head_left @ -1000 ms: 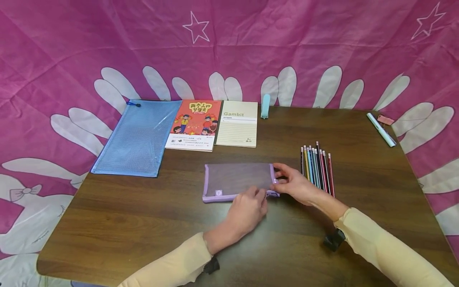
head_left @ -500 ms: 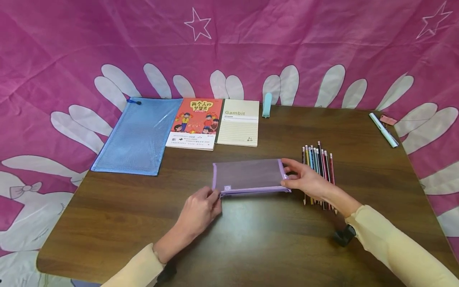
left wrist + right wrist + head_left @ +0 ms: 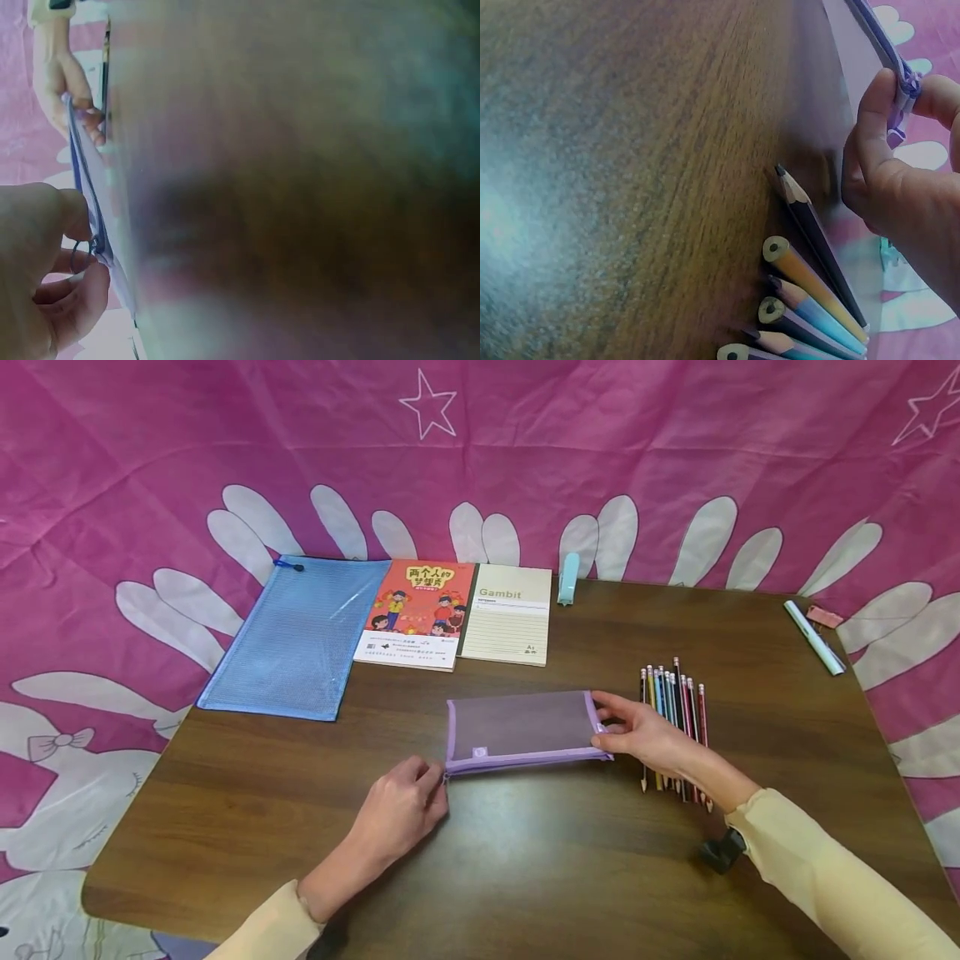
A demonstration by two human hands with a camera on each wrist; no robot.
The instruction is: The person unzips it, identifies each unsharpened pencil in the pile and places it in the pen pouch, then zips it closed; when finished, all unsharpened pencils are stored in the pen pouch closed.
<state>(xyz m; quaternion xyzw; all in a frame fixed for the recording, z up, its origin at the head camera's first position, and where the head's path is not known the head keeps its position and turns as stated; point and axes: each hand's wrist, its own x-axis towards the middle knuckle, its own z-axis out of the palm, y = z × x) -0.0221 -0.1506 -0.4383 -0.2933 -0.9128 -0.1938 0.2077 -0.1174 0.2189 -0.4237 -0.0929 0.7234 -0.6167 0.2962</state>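
A purple mesh zip pouch (image 3: 521,722) is held between my two hands, its zip edge facing me. At its left end, my left hand (image 3: 397,814) holds the small zip pull (image 3: 93,244), whose thin ring shows among the fingers in the left wrist view. My right hand (image 3: 645,739) pinches the pouch's right end between thumb and fingers. Just right of the pouch lies a row of several pencils (image 3: 678,697), partly hidden by the right hand and wrist. In the right wrist view, a dark pencil (image 3: 816,236) points up beside that hand.
Along the back lie a blue mesh zip folder (image 3: 296,639), a red book (image 3: 420,610) and a cream notebook (image 3: 506,618). A light blue stapler-like object (image 3: 568,578) stands beside them. A pale pen (image 3: 813,637) and pink object (image 3: 825,616) lie far right.
My left hand has drawn the zip pull leftward along the pouch's edge to its left end. The pouch and right hand have shifted slightly right, the right hand still gripping its right end.
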